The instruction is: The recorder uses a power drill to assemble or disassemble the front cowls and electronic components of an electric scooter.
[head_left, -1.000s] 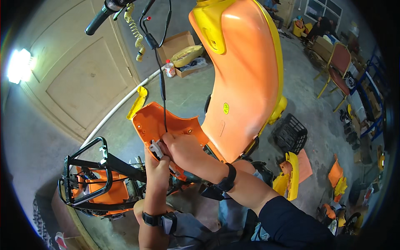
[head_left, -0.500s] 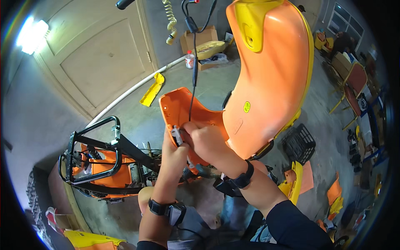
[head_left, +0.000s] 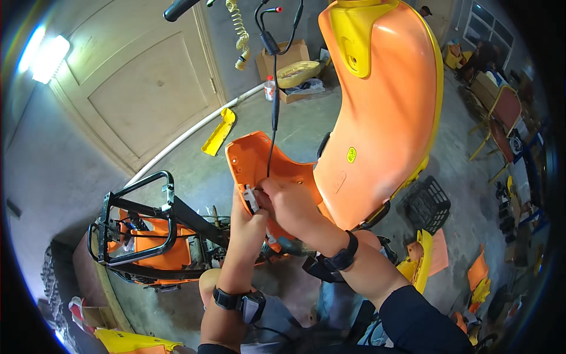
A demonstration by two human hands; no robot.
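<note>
An orange plastic shell panel (head_left: 253, 152) of a vehicle's bodywork stands in front of me, curving up at the right into the big orange and yellow body cover (head_left: 383, 112). My left hand (head_left: 250, 227) is closed round the panel's left edge, its thumb by a small white and grey part (head_left: 252, 200) there. Close beside it, my right hand (head_left: 295, 206) has its fingers pinched at the lower end of a black cable (head_left: 275, 109). That cable hangs from a split lead with connectors (head_left: 269, 42). My right fingertips are partly hidden.
At the left stands a black tubular frame (head_left: 171, 218) with orange parts. A yellow plastic strip (head_left: 219, 132) lies on the floor near the door, with a cardboard box (head_left: 295, 56) and a bottle (head_left: 269, 88) beyond. A black crate (head_left: 427, 205) and chair (head_left: 504, 121) are at the right.
The whole scene sits slightly lower in the picture. Both hands keep their hold at the panel's edge, and my right hand has shifted only a little.
</note>
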